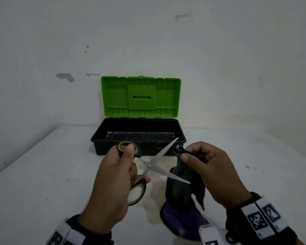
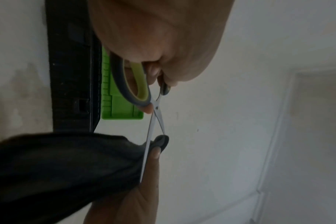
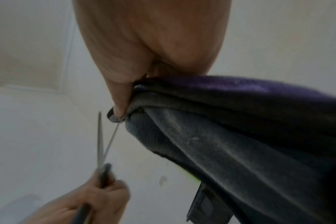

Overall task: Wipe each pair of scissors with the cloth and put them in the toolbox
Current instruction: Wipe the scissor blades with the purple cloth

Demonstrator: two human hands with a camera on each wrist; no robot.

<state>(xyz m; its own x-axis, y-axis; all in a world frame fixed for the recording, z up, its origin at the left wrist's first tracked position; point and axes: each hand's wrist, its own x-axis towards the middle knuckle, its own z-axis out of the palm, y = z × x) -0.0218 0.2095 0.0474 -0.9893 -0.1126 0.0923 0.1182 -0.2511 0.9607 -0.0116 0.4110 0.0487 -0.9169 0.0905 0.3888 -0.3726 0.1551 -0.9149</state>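
My left hand [image 1: 124, 167] grips the black-and-green handles of a pair of scissors [image 1: 157, 162], thumb through the upper ring, with the steel blades spread wide apart. My right hand [image 1: 198, 161] pinches a dark grey and purple cloth [image 1: 182, 190] around the tip of the upper blade; the rest of the cloth hangs down to the table. In the left wrist view the scissors [image 2: 153, 121] cross in front of the cloth [image 2: 67, 166]. The right wrist view shows the cloth [image 3: 230, 128] bunched at my thumb beside the scissors [image 3: 104, 145]. Behind stands the open toolbox [image 1: 104, 137], black with a green lid.
The toolbox sits against a scuffed white wall [image 1: 148, 41] at the back of a white table [image 1: 42, 174]. Its black tub looks bare inside. The upright green lid [image 1: 140, 96] leans back toward the wall.
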